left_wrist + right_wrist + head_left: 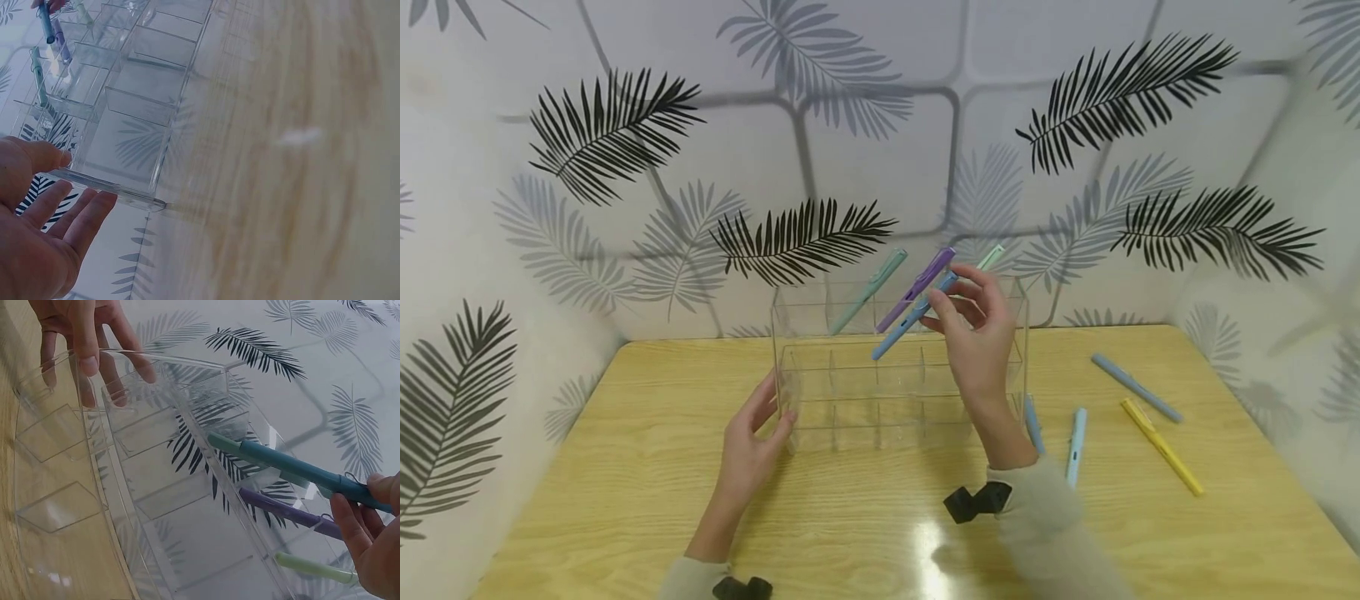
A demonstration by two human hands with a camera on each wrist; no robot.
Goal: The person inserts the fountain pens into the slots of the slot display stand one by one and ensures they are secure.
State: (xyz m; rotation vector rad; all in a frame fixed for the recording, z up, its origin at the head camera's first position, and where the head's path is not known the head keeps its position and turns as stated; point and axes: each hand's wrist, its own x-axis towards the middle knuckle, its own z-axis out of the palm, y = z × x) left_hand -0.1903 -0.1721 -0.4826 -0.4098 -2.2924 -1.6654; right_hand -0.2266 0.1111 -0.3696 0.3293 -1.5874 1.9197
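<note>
A clear pen organizer with stepped rows of compartments stands on the table. My left hand holds its left side, thumb at the front edge and fingers along the outer face. My right hand pinches a blue pen slantwise above the organizer, its lower end pointing down and left. Tilted in the back row are a teal-green pen, a purple pen and a light green pen. In the right wrist view the blue pen overlaps the teal-green one; whether they touch I cannot tell.
Right of the organizer lie a grey-blue pen, a yellow pen, a light blue pen and another blue pen, partly hidden by my right arm. Behind the wooden table rises a leaf-patterned wall.
</note>
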